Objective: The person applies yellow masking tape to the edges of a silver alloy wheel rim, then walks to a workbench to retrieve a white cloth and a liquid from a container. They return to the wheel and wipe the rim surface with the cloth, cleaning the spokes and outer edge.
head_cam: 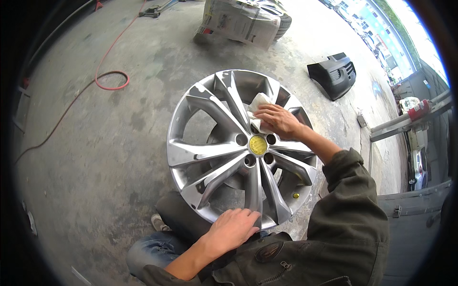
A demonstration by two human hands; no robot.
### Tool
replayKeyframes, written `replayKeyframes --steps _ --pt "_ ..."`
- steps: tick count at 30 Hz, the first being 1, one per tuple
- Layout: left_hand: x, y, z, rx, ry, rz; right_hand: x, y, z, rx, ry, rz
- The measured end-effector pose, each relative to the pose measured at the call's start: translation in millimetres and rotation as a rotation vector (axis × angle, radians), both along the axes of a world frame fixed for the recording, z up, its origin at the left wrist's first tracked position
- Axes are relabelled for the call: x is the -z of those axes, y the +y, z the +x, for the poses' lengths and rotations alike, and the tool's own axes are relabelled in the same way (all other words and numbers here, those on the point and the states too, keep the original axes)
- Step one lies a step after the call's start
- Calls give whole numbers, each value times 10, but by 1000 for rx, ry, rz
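A silver alloy wheel rim [214, 147] lies face up before me, with dull grey patches on several spokes. Yellow masking covers its centre cap [258, 145], and a small yellow-green piece [296, 195] shows at the lower right of the rim. My right hand [277, 119] presses a crumpled white cloth or paper wipe [259, 102] onto the spokes just above the centre. My left hand [234, 227] rests on the near edge of the rim, palm down, its fingers over the end of a spoke; nothing shows in it.
A wheel masked with newspaper [239, 26] stands at the top. A black plastic bumper part [334, 75] lies on the concrete floor at the upper right. A red hose [112, 87] loops at the left, near a floor jack [152, 11]. Metal arms [397, 125] reach in from the right.
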State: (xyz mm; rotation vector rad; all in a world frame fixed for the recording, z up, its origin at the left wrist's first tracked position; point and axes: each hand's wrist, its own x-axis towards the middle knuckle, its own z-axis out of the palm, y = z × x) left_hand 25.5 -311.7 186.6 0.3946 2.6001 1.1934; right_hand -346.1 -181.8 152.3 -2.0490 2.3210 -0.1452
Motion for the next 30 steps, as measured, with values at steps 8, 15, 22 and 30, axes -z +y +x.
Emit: replayKeyframes --steps 8,15,22,30 --pt "79 -190 103 -84 28 -306 -30 -348 -631 151 277 -145" --pt "91 -287 244 -165 32 -396 234 -366 -420 628 250 -413" --pt "51 -277 246 -131 47 -406 219 -936 -798 289 259 -269" --pt "46 -256 255 -128 60 -407 157 -800 -819 447 304 -332"
